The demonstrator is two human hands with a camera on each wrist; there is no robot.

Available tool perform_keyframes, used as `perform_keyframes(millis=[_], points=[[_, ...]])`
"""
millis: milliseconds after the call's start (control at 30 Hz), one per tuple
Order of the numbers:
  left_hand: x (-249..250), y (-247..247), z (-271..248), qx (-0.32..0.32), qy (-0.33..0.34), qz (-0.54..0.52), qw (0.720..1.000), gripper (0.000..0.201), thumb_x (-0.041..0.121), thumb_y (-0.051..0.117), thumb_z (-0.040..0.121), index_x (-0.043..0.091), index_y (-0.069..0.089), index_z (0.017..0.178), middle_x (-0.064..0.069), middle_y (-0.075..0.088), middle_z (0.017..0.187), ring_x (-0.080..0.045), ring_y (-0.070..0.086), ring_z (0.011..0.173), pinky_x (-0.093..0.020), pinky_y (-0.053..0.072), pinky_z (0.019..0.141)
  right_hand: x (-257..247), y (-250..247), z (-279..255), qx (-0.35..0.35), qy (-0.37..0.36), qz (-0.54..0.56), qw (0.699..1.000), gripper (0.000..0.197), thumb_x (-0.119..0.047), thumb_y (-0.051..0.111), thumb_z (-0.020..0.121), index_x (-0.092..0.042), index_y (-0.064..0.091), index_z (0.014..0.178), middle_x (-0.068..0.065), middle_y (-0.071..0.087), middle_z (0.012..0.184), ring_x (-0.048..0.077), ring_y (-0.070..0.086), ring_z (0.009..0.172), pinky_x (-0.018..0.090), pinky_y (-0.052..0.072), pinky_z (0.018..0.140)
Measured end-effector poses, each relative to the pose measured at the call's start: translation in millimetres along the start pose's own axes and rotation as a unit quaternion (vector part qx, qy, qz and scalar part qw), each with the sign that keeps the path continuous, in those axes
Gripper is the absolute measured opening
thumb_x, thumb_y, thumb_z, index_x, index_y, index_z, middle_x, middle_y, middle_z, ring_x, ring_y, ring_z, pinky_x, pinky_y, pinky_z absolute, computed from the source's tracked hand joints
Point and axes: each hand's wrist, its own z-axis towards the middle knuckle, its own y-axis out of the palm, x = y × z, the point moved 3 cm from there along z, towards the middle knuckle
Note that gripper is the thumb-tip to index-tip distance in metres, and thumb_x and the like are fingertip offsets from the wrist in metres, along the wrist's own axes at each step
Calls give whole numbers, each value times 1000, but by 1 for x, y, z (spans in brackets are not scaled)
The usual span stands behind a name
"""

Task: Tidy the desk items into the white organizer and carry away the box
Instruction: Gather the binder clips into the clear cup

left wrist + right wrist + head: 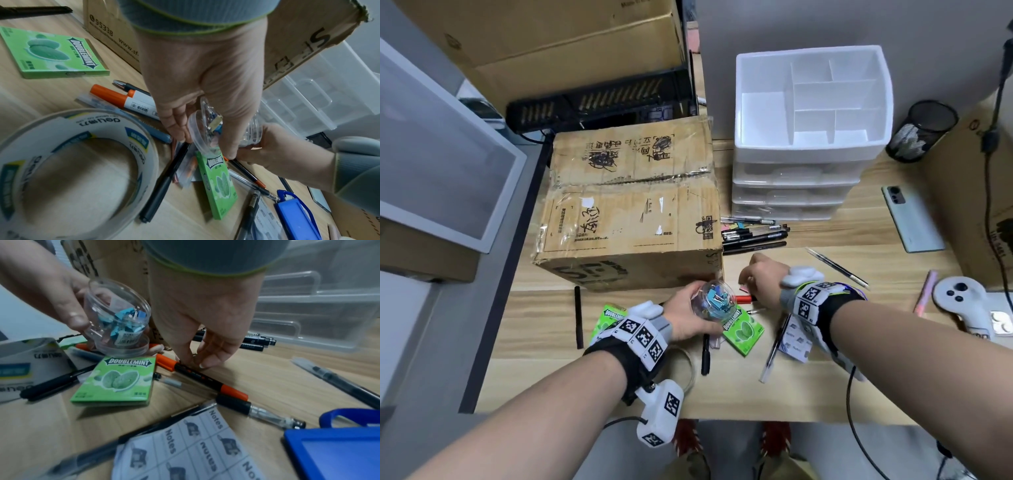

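My left hand (702,315) grips a small clear tub (714,301) of blue binder clips (123,318), held just above a green Doublemint pack (743,330). To its right, my right hand (753,277) reaches down to the desk beside the cardboard box (630,205). In the right wrist view its thumb and forefinger (203,365) pinch a small metal clip (194,355) lying against an orange-and-black marker (201,378). The white organizer (811,102) stands at the back right, its top compartments bare.
Black pens (753,234) lie in front of the organizer's drawers. A tape roll (72,162), a second gum pack (609,318), a notes sticker sheet (185,447) and a blue badge holder (333,451) lie nearby. A phone (912,219), mesh cup (924,130) and controller (959,301) sit right.
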Motion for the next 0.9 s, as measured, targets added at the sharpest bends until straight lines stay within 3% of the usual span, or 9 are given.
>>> perform_keyframes(millis=[100, 267, 367, 467, 533, 633, 767, 867, 900], points=[[-2, 0, 1, -2, -1, 10, 1000, 97, 34, 94, 40, 27, 52, 127, 10, 69, 110, -9, 66, 103, -36, 51, 99, 3, 0, 3, -11, -9, -7, 1000, 16, -20, 66, 86, -32, 71, 95, -3, 54, 101, 19, 62, 79, 29, 53, 62], [-2, -2, 0, 14, -5, 21, 1000, 104, 37, 95, 41, 22, 50, 134, 8, 69, 113, -9, 66, 104, -34, 51, 99, 3, -6, 1, -3, 20, -4, 1000, 13, -33, 62, 83, -21, 66, 86, -2, 59, 91, 20, 61, 75, 34, 55, 66], [-1, -4, 0, 20, -6, 16, 1000, 107, 36, 96, 44, 20, 47, 137, 6, 68, 117, -9, 65, 106, -33, 50, 100, 6, -19, -1, 16, 69, 156, 985, 14, -32, 70, 76, -20, 65, 81, -8, 66, 74, 14, 63, 71, 30, 54, 65], [1, -4, 0, 18, -7, 11, 1000, 100, 27, 96, 51, 20, 46, 137, 5, 67, 117, -10, 64, 106, -28, 49, 100, 0, -35, -9, -8, 52, 340, 939, 12, -15, 77, 78, -9, 71, 87, -8, 68, 67, 2, 60, 58, 23, 55, 66], [1, -4, 0, 17, -4, 11, 1000, 99, 30, 96, 49, 20, 48, 135, 6, 68, 115, -9, 65, 104, -28, 50, 99, -9, -43, -14, -50, 21, 387, 920, 13, -12, 80, 77, -7, 72, 87, -8, 66, 63, -2, 57, 53, 17, 52, 61], [2, -4, 0, 15, 2, 11, 1000, 102, 38, 94, 42, 22, 49, 133, 7, 70, 110, -9, 67, 100, -30, 52, 97, -24, -42, -18, -103, -35, 384, 917, 18, -16, 84, 75, -6, 76, 88, -3, 67, 64, 0, 56, 53, 16, 50, 59], [3, -2, 3, 9, 2, 13, 1000, 99, 32, 94, 47, 22, 48, 134, 7, 69, 112, -10, 66, 102, -31, 50, 99, -23, -33, -16, -123, -38, 392, 911, 19, -16, 83, 77, -6, 77, 92, 5, 72, 75, 6, 60, 63, 21, 52, 68], [2, -1, 3, 3, -4, 4, 1000, 97, 22, 95, 53, 21, 45, 136, 7, 67, 114, -10, 65, 104, -25, 48, 98, -7, -28, -7, -63, 6, 365, 929, 6, -10, 74, 82, -14, 76, 86, -7, 70, 71, 1, 62, 64, 25, 54, 72], [2, -1, 3, 3, -5, 1, 1000, 94, 18, 95, 56, 21, 44, 135, 6, 67, 113, -9, 64, 104, -22, 48, 96, 1, -28, -2, -25, 35, 341, 939, 12, -9, 69, 84, -19, 75, 86, -10, 70, 75, 1, 65, 69, 26, 56, 74]])
